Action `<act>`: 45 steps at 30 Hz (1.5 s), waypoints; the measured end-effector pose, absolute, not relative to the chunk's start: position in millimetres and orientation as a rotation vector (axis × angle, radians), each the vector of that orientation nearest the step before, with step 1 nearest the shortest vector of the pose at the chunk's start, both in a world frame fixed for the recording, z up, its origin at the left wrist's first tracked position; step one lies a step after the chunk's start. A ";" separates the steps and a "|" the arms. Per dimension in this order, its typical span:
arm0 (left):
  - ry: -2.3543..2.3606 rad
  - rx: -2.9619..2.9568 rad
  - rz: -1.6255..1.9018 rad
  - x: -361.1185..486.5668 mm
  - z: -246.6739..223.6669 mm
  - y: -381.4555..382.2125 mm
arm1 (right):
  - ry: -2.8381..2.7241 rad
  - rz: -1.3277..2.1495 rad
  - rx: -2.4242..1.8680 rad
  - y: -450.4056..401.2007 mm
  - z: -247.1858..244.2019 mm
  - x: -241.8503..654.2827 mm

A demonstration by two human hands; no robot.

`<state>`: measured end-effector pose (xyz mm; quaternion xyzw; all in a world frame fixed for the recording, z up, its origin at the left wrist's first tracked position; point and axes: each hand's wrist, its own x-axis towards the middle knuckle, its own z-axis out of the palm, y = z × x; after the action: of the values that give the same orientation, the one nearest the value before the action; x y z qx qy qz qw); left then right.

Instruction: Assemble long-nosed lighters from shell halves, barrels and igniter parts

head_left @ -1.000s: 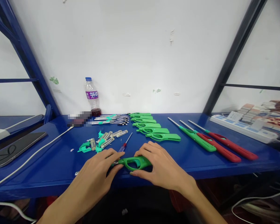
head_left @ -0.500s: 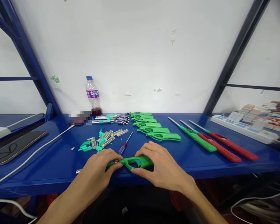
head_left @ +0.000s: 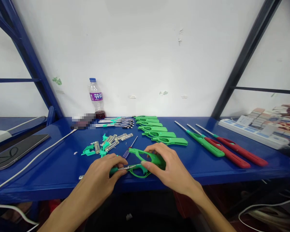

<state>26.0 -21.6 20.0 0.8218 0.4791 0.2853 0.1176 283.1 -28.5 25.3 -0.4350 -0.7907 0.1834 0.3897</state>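
A green lighter casing is split apart at the table's front edge. My right hand (head_left: 163, 161) pinches its upper half shell (head_left: 142, 154), which is tilted up and away from the lower half (head_left: 139, 175). The metal rod (head_left: 124, 168) with its teal collar lies at the casing's nose, and my left hand (head_left: 108, 170) is closed on it. A teal trigger piece shows between the two halves. Just behind the hands lies a purple screwdriver (head_left: 127, 152). Further back, several green casings (head_left: 170, 141) are laid in a row.
Teal pieces (head_left: 89, 150) and clear tanks (head_left: 111, 146) lie left of centre, metal rods with wires (head_left: 114, 122) behind them. A bottle (head_left: 96, 100) stands by the wall. Assembled lighters (head_left: 241, 152) and a power strip (head_left: 253, 133) are right; a phone (head_left: 21, 149) is left.
The casing has come open: my right hand has raised its upper half shell off the lower half, exposing the inside. My left hand has hardly moved.
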 end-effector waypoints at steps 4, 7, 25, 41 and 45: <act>1.410 2.419 0.768 25.8 23.2 -23.9 | -2.028 0.482 -1.170 -27.2 23.4 281.9; 1.390 2.438 0.755 25.5 25.6 -27.0 | -2.074 0.448 -1.219 -24.8 20.8 281.1; 1.349 2.809 0.656 23.6 13.4 -38.2 | -2.195 0.264 -1.242 -18.7 13.1 280.1; 1.292 2.898 0.629 21.3 24.5 -36.1 | -2.204 0.245 -1.236 -20.9 14.6 279.8; 1.309 2.949 0.557 20.7 20.2 -35.1 | -2.174 0.264 -1.243 -22.7 17.0 278.3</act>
<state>20.7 -35.1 20.2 0.8987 0.3989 0.1697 -0.0661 278.3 -22.7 17.0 -0.4697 -0.8217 0.0998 0.3070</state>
